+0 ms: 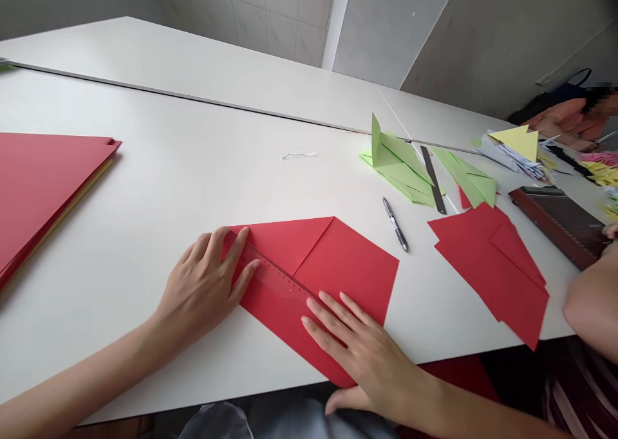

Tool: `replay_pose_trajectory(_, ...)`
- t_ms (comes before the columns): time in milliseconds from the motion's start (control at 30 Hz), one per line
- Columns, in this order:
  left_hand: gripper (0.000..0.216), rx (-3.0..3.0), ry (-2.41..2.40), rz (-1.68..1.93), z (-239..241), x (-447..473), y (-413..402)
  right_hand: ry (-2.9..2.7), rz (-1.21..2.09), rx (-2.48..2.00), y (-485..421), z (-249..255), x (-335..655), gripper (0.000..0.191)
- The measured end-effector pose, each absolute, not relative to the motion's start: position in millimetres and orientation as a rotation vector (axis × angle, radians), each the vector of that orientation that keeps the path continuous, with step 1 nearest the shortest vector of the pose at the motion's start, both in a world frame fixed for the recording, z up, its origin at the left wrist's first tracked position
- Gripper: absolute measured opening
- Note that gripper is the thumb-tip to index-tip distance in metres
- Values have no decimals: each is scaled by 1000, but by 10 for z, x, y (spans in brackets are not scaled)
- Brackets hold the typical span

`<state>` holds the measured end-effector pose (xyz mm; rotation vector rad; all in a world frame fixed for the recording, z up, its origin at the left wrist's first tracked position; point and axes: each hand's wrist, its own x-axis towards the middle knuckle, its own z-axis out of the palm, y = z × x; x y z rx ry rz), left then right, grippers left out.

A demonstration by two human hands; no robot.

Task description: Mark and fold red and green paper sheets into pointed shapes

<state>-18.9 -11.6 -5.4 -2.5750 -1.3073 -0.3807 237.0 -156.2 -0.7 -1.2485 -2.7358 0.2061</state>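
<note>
A red sheet of paper (357, 265) with a folded flap lies on the white table in front of me, reaching the table's near edge. Across it runs a clear ruler (277, 273), its edge slanting down to the right. My left hand (207, 278) presses the ruler's upper-left end with fingers apart. On the lower right, my right hand (357, 349) lies flat and spread over the paper and the ruler's other end, which it partly hides. The right thumb sits by the table edge.
Right of the paper lie a pen (395, 224), folded green paper (398, 168), a dark ruler (432, 180) and more red paper (497, 259). A red stack (43, 194) is at left. Another person's arm (593, 304) rests near a brown paper trimmer (555, 223).
</note>
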Motion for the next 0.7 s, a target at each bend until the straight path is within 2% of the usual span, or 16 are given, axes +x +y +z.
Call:
replay_pose_trajectory(133,55,-2629,-1265,-294,47,-203,-43,-2654,198,-1386,-1846,-170,2498,67)
replay_pose_trajectory(167,57,-2641,-1261,-291,74,-199,-20,-2636,204,-1399,-1910,-181,2536,65)
replay_pose_trajectory(267,58,-2696,-1204,-327,129,-197,60,-2534,206,-1468,-2142,-147,2686,79)
replay_pose_trajectory(333,54,-2745,-1150,-353,142,-222,102,-2444,215,-1531,-2338,-86,2845,81)
replay_pose_trajectory(500,47,-2701,-1122,-374,138,-312,-75,-2185,225,-1665,-2763,59,3251,68)
replay_pose_trajectory(700,36,-2632,-912,-309,161,-135,-746,-1773,-91,-1777,-2498,-83,2786,49)
